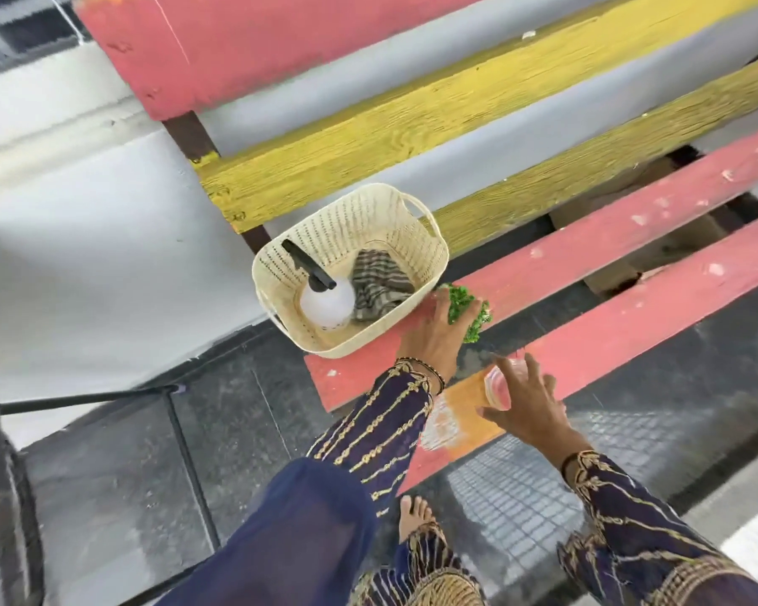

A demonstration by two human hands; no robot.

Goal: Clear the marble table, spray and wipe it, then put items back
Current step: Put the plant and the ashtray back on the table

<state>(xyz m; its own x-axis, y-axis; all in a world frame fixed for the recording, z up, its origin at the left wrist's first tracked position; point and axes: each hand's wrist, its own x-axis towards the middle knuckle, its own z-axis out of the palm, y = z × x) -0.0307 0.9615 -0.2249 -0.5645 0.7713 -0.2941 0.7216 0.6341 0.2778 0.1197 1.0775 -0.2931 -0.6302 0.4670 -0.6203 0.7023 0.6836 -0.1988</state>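
Note:
My left hand (440, 332) is shut on a small green leafy plant (471, 310) that rests on a pink bench slat (587, 251), right beside a cream plastic basket (394, 212). Inside the basket lie a white spray bottle (327, 304) with a black nozzle and a striped grey cloth (379, 282). My right hand (528, 402) is curled around a clear, pinkish cup (497, 387) held just above the front slat. The marble table is out of view.
The bench has pink and yellow wooden slats (368, 133) with gaps between them. Cardboard boxes (639, 238) show through the gaps. Dark tiled floor (128, 452) and a black metal frame (184, 435) lie on the left. My bare foot (414, 516) stands below the bench.

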